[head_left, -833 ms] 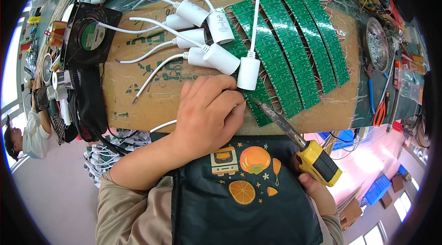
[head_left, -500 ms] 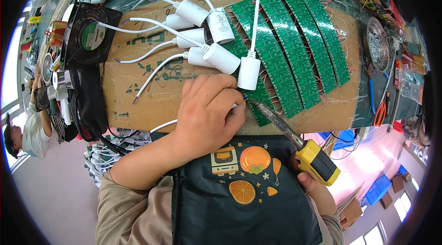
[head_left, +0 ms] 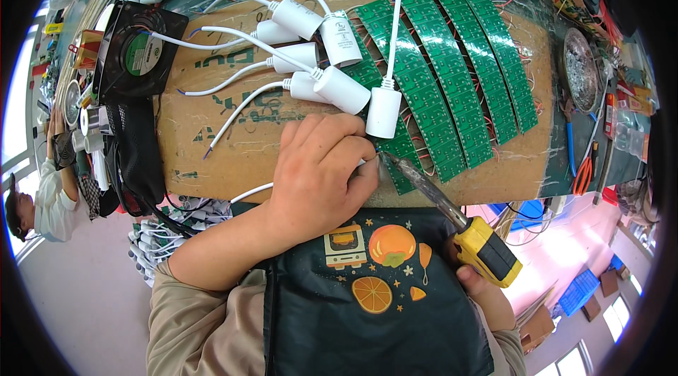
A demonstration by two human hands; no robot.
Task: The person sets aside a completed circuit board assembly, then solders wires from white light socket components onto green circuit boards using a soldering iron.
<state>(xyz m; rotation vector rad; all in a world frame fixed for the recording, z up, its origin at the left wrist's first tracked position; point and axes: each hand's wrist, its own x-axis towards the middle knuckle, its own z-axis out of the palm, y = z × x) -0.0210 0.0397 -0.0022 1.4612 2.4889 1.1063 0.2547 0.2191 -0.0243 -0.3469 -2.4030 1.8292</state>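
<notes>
My left hand (head_left: pixel 318 168) is closed at the near edge of the cardboard, pinching a white cord (head_left: pixel 254 192) that runs out beneath the wrist. The cord's end, with a bit of blue wire, shows at the fingertips beside a green circuit board strip (head_left: pixel 399 157). From the lower right, my right hand (head_left: pixel 484 295) grips a soldering iron (head_left: pixel 487 249) with a yellow and black body. Its dark tip reaches the wire end by my left fingertips; exact contact is too small to tell. A white lamp holder (head_left: pixel 383 113) lies just beyond the fingers, its cord stretching away.
Several white lamp holders (head_left: pixel 339 90) with cords lie on the cardboard (head_left: pixel 233 129), left of more green board strips (head_left: pixel 452 79). A black fan (head_left: pixel 141 55) stands at the left. A metal dish (head_left: pixel 580 69) and orange-handled pliers (head_left: pixel 583 175) are at the right. Another person (head_left: pixel 49 199) sits far left.
</notes>
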